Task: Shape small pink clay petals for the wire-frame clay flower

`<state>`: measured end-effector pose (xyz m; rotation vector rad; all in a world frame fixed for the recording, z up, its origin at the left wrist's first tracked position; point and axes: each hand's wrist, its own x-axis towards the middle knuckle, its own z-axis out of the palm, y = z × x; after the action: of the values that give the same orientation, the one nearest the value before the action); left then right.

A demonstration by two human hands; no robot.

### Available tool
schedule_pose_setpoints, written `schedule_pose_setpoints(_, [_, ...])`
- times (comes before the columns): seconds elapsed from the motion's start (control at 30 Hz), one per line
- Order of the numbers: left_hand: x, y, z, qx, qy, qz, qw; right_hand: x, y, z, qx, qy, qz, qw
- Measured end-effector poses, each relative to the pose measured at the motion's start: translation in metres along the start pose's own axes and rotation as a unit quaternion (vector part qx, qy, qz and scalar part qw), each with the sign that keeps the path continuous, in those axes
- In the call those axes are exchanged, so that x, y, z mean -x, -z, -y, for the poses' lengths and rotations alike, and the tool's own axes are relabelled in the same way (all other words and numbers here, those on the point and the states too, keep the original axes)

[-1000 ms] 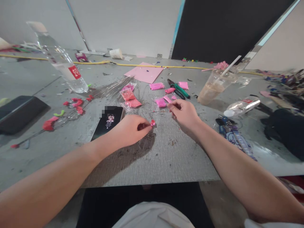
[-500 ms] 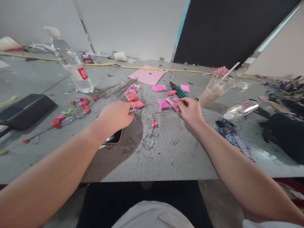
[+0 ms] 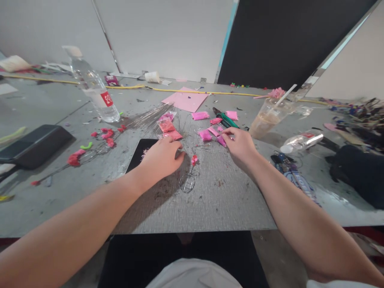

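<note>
Magenta packet (image 3: 221,141): on the counter (image 3: 237,204), at the fingertips of the right hand (image 3: 240,145), beside the other small pink packets (image 3: 205,135).
Right hand: thumb and forefinger drawn near each other at the packet's edge; whether they pinch it is unclear from this view.
Left hand (image 3: 162,158): loosely spread, palm down, thumb apart from the fingers; fingertips at the near edge of the coral packet (image 3: 172,135), contact unclear.
Wire piece (image 3: 187,183): flat on the counter between the hands, looped at its near end, red and pink clay (image 3: 194,160) at the far end.
Phone (image 3: 138,154): dark slab, partly covered by the left hand.
Pliers (image 3: 229,120): green-handled, lying beyond the right hand.
Loose wires (image 3: 150,117): bundled, left of the coral packet.
Pink sheet (image 3: 186,100): flat, beyond the packets.
Drink cup (image 3: 267,117): right of the pliers, straw in it.
Water bottle (image 3: 97,94): standing to the far left.
</note>
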<state>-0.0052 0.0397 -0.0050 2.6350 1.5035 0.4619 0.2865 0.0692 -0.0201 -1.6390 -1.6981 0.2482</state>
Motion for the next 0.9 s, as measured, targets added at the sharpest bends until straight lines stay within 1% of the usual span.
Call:
schedule_pose_setpoints(0.13, [-0.003,0.006,0.003,0.027,-0.003,-0.018,0.999,0.000,0.001,0.001,0.009,0.007,-0.022,1.000])
schedule_pose_setpoints(0.23, [-0.007,0.017,0.006,0.044,0.010,-0.047,0.998,-0.001,0.000,-0.001,-0.002,0.012,-0.032,0.999])
schedule_pose_setpoints(0.33, [-0.008,0.030,0.004,0.091,0.018,-0.077,0.993,-0.005,0.002,-0.008,-0.017,-0.002,-0.058,0.998])
schedule_pose_setpoints(0.4, [-0.007,0.036,-0.001,0.119,0.013,-0.065,0.991,-0.011,0.004,-0.015,-0.031,-0.020,-0.081,0.996])
schedule_pose_setpoints(0.47, [-0.007,0.039,-0.007,0.131,0.001,-0.034,0.991,-0.016,0.006,-0.021,-0.046,-0.038,-0.096,0.994])
schedule_pose_setpoints(0.53, [-0.009,0.040,-0.013,0.139,-0.012,-0.005,0.990,-0.020,0.007,-0.027,-0.063,-0.053,-0.103,0.991])
schedule_pose_setpoints(0.6, [-0.016,0.039,-0.018,0.142,-0.025,0.015,0.989,-0.023,0.005,-0.031,-0.083,-0.064,-0.103,0.989])
schedule_pose_setpoints(0.67, [-0.031,0.036,-0.022,0.138,-0.032,0.019,0.990,-0.023,0.001,-0.034,-0.103,-0.070,-0.101,0.987])
schedule_pose_setpoints(0.73, [-0.055,0.031,-0.027,0.133,-0.034,0.022,0.990,-0.022,-0.003,-0.034,-0.120,-0.077,-0.099,0.985])
schedule_pose_setpoints(0.8, [-0.085,0.023,-0.034,0.122,-0.029,0.026,0.992,-0.021,-0.006,-0.034,-0.136,-0.080,-0.093,0.983])
schedule_pose_setpoints(0.9, [-0.133,0.006,-0.049,0.100,-0.027,0.042,0.994,-0.020,-0.009,-0.031,-0.157,-0.077,-0.093,0.980])
